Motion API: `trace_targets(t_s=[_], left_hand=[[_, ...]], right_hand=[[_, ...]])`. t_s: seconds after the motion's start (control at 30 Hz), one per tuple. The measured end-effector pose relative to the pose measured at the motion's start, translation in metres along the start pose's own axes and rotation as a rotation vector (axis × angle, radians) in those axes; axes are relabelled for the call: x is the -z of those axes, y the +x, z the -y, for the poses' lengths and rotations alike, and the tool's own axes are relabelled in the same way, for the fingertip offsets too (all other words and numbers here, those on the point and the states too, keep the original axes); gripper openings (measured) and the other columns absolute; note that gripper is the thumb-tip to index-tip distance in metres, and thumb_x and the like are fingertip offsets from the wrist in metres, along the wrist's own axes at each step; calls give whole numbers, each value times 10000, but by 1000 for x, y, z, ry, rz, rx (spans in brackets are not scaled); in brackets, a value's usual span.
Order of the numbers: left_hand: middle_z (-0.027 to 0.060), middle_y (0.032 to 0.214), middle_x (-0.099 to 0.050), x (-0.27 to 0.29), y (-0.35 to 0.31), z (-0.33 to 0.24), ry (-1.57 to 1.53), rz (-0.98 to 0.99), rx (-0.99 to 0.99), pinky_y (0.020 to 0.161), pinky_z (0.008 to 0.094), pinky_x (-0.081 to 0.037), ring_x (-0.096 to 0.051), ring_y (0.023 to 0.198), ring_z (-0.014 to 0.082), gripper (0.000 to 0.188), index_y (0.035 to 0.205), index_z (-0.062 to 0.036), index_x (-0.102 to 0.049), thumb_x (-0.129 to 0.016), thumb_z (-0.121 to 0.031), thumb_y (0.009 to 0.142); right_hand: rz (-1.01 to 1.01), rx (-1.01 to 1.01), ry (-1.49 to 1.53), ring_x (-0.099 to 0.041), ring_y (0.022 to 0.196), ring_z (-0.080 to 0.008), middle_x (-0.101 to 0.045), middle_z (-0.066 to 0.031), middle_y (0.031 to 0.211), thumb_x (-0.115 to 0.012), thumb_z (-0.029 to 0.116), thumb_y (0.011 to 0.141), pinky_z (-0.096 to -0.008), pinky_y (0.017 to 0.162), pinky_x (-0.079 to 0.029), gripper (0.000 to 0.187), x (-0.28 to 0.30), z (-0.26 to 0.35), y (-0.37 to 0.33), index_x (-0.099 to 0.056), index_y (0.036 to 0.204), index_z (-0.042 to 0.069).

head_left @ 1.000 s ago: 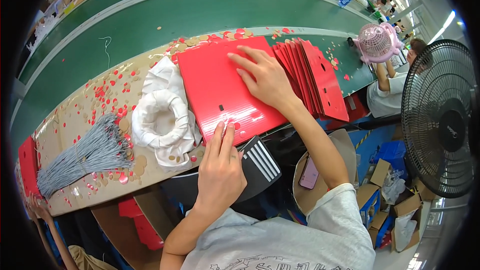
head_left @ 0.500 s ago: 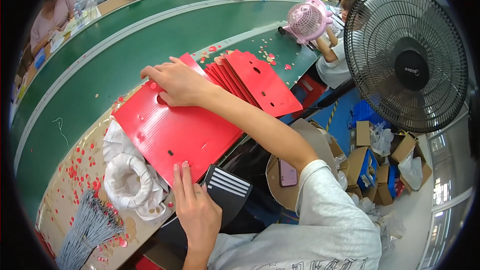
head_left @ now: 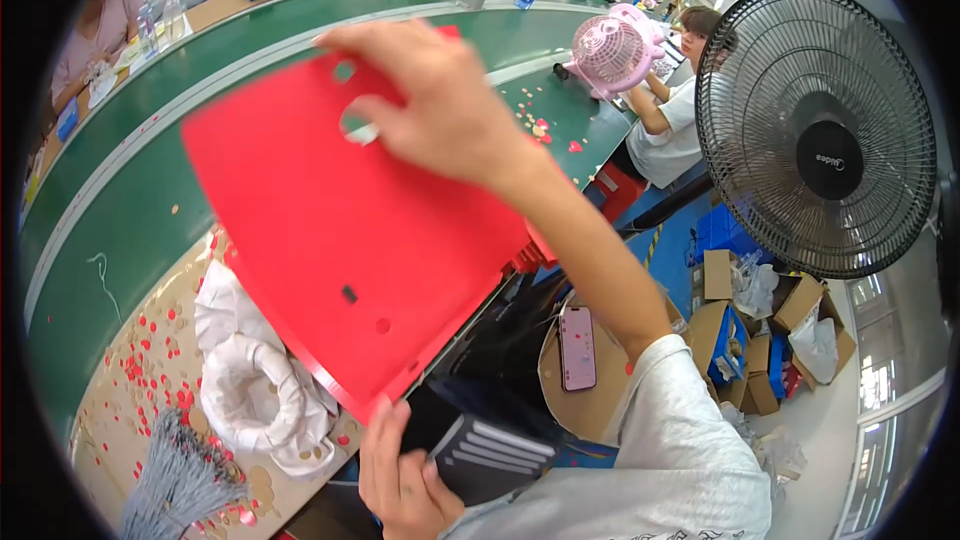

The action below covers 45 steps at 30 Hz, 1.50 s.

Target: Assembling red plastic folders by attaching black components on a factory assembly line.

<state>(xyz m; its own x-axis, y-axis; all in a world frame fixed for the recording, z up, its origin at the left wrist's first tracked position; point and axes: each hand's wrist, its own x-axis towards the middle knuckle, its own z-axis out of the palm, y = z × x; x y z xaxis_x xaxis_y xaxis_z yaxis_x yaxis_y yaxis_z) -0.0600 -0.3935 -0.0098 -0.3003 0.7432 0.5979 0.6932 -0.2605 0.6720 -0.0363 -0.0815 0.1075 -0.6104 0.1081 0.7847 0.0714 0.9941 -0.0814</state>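
A red plastic sheet (head_left: 330,210) with cut-out holes is tilted up above the table, blurred by motion. My right hand (head_left: 440,100) grips its far edge beside the round holes, fingers over the top and thumb near the larger hole. At the sheet's near corner is my left hand (head_left: 405,470), its fingertips against the corner and its thumb apart. Another red layer shows along the lower edge beneath the raised sheet. The stack of red sheets (head_left: 530,250) is mostly hidden behind the sheet and my right forearm.
To the left lie a white cloth ring (head_left: 250,390), a bundle of grey strings (head_left: 180,485) and scattered red cut-out discs. A black fan (head_left: 825,140) stands at right; a phone (head_left: 577,350) rests on a round surface. Beyond sit a pink fan (head_left: 610,50) and a co-worker (head_left: 670,130).
My right hand has lifted the red sheet's far side off the table. My left hand has slid from lying on the sheet down to its near corner.
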Motion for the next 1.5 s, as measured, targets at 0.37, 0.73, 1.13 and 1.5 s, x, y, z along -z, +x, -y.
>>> trace_targets(t_s=[0.37,0.73,1.13,1.5], left_hand=[[153,624,-492,7,-2,10,-205,130,124,495,420,-357,-510,516,360,102,784,30,-551,-542,-8,879],[205,623,-520,-22,6,13,-51,166,281,511,449,-371,-536,536,393,133,846,-5,-575,-561,-40,973],[165,613,-580,-24,17,3,33,74,314,488,433,-403,-591,530,359,148,803,-20,-586,-639,-46,939],[141,542,-513,-27,4,-8,-88,68,315,457,407,-363,-539,469,338,185,766,-12,-581,-643,-54,936]], right_hand=[[321,-756,57,-623,892,-82,-738,-15,1005,-644,20,752,-240,822,-509,503,125,-169,-99,-738,1237,113],[502,-790,32,-638,921,-112,-736,-85,1161,-637,45,813,-283,875,-514,568,85,-153,-186,-639,1375,121],[417,-183,270,-638,1138,-342,-659,-128,1291,-797,47,702,-422,923,-555,444,55,152,-175,-732,1141,39],[363,-476,639,-628,1063,-294,-714,-97,1172,-827,24,693,-391,909,-517,197,55,149,-190,-718,857,29]])
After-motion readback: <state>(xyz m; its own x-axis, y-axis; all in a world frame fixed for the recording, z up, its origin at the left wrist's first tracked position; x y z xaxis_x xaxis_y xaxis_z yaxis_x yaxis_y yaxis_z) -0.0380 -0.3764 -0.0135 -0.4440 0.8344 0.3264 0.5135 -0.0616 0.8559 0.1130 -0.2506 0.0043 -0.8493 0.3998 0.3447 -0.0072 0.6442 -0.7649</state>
